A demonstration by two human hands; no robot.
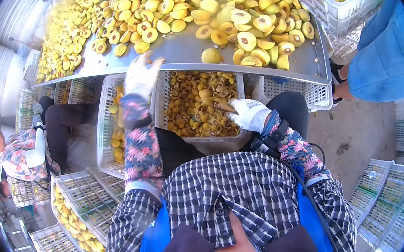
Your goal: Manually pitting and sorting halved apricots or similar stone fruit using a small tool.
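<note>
My left hand (142,75), in a white glove and blurred, is raised at the near edge of the metal table (186,50). Its fingers look spread, and I see nothing held in them. Halved yellow stone fruit (149,35) with brown centres lies heaped on the table just beyond it. My right hand (247,113), also white-gloved, is closed around a brown, wooden-looking tool handle (225,107); the tool's working end cannot be made out. Below that hand stands a white plastic crate (210,139) filled with darker fruit pieces (201,103).
Another white crate (101,159) with yellow fruit stands to the left. Stacked crates (91,195) sit lower left, with more (385,201) at right. A seated person (29,146) is at far left. Someone in blue clothing (391,62) stands by the table's right end.
</note>
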